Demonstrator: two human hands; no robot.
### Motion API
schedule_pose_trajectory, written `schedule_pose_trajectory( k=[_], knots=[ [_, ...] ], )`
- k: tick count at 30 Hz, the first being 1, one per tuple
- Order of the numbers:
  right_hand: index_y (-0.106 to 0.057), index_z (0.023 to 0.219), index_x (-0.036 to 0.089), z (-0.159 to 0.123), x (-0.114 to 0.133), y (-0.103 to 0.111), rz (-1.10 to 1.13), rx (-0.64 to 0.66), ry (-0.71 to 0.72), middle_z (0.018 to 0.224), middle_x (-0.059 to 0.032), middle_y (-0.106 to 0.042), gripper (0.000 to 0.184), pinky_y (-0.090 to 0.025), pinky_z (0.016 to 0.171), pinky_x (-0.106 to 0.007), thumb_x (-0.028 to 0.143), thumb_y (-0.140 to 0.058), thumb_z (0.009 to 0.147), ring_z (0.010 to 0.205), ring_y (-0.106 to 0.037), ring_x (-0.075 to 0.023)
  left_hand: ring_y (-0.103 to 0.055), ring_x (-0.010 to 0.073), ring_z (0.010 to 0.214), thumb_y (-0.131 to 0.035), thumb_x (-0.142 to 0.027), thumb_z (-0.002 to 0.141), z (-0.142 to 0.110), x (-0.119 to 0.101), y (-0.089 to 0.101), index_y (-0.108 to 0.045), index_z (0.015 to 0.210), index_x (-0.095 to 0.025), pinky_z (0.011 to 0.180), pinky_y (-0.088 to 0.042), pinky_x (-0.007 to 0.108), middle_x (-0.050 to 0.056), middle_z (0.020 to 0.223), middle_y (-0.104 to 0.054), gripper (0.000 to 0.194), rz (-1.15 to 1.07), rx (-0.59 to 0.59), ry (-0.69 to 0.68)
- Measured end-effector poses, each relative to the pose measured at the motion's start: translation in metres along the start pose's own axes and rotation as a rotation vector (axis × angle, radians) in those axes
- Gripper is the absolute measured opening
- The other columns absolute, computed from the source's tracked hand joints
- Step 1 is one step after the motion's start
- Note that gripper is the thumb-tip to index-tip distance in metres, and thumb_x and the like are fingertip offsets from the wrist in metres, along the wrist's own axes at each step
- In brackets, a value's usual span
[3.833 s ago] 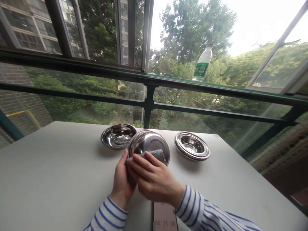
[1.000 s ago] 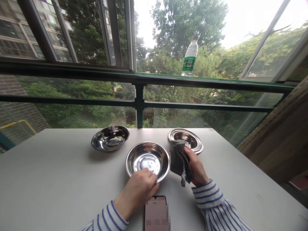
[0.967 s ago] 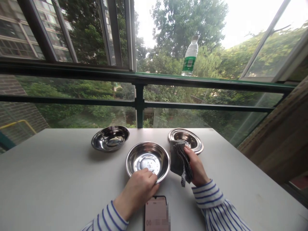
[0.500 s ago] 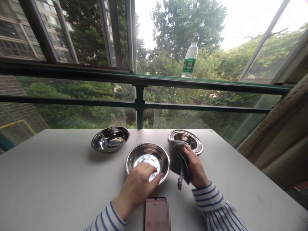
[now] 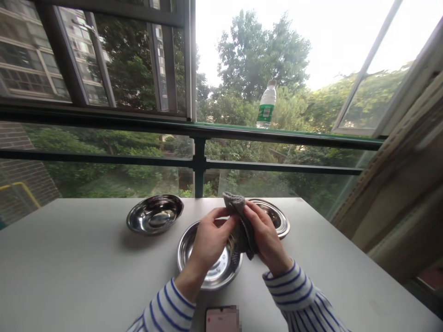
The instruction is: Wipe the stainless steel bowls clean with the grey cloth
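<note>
A folded grey cloth (image 5: 246, 237) is held up between my two hands, over the right side of the middle metal bowl (image 5: 182, 272). My left hand (image 5: 212, 237) pinches the cloth's left side between thumb and fingers. On its other side, my right hand (image 5: 266, 235) grips the cloth with the fingers closed. Part of the cloth hangs down in front of the bowl's right rim. Behind my right hand lies another shiny metal bowl (image 5: 283, 221), partly hidden. To the left rests a third steel bowl (image 5: 155, 216), tilted in appearance, with a bright inside.
All of this stands on a white table (image 5: 90, 276). A phone (image 5: 221, 320) lies at the near edge of view. Beyond the table runs a dark green railing (image 5: 138, 127), with a green-labelled plastic bottle (image 5: 266, 106) upright on it. A curtain (image 5: 391, 198) hangs at right.
My left hand has risen from over the middle bowl and taken hold of the cloth. My right hand has brought the cloth left, away from the right bowl. The view has tilted up slightly.
</note>
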State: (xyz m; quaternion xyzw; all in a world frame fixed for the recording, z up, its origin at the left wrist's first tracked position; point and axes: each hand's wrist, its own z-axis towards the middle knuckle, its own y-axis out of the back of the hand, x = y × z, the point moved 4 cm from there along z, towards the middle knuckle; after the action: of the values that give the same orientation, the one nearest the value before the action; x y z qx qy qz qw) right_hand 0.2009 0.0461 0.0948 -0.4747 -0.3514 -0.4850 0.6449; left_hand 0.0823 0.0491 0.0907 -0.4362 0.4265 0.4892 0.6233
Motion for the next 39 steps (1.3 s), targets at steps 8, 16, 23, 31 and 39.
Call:
schedule_pose_trajectory(
  k=[8,16,23,31,39],
  knots=[
    [-0.058,0.116,0.023,0.016,0.003,-0.019,-0.247,0.129,0.075,0.117,-0.0047,-0.06,0.04,-0.043,0.093,-0.036,0.038,-0.06,0.079,0.108,-0.055,-0.0217,-0.063,0.0151,0.056,-0.068,-0.035,0.068,0.01,-0.002,0.024,-0.065,0.085,-0.011,0.053,-0.049,0.024,0.004,0.065,-0.068,0.03,-0.169,-0.283,0.096],
    [-0.028,0.138,0.025,0.009,-0.013,-0.029,-0.383,0.279,0.041,0.114,-0.0064,-0.061,0.073,-0.049,0.082,-0.034,0.025,-0.064,0.075,0.095,-0.061,-0.0193,-0.062,0.0147,0.051,-0.068,-0.04,0.068,0.017,-0.003,0.041,-0.062,0.085,-0.013,0.049,-0.049,0.024,0.001,0.059,-0.066,0.033,-0.104,-0.321,0.043],
    [-0.053,0.114,0.019,0.018,-0.014,-0.018,-0.392,0.207,0.018,0.092,-0.0058,-0.068,0.035,-0.048,0.07,-0.027,0.03,-0.055,0.081,0.081,-0.062,-0.0175,-0.064,0.0153,0.06,-0.066,-0.037,0.07,0.019,-0.004,0.05,-0.063,0.082,-0.014,0.055,-0.05,0.023,0.003,0.068,-0.068,0.026,0.053,-0.303,0.026],
    [-0.052,0.082,0.019,0.017,-0.008,-0.016,-0.633,0.136,0.067,0.069,-0.0002,-0.064,0.013,-0.04,0.053,-0.022,0.032,-0.051,0.083,0.063,-0.057,-0.0135,-0.064,0.0172,0.073,-0.063,-0.036,0.074,0.021,-0.008,0.05,-0.063,0.08,-0.015,0.067,-0.05,0.027,0.004,0.077,-0.068,0.022,0.193,-0.303,-0.103],
    [-0.054,0.082,0.02,0.02,-0.007,-0.009,-0.713,0.069,0.095,0.073,-0.0012,-0.064,0.012,-0.041,0.056,-0.023,0.03,-0.048,0.084,0.065,-0.058,-0.0146,-0.062,0.0158,0.069,-0.066,-0.037,0.071,0.024,-0.008,0.051,-0.062,0.081,-0.014,0.066,-0.05,0.029,0.002,0.076,-0.067,0.025,0.008,-0.166,0.006]
  ],
)
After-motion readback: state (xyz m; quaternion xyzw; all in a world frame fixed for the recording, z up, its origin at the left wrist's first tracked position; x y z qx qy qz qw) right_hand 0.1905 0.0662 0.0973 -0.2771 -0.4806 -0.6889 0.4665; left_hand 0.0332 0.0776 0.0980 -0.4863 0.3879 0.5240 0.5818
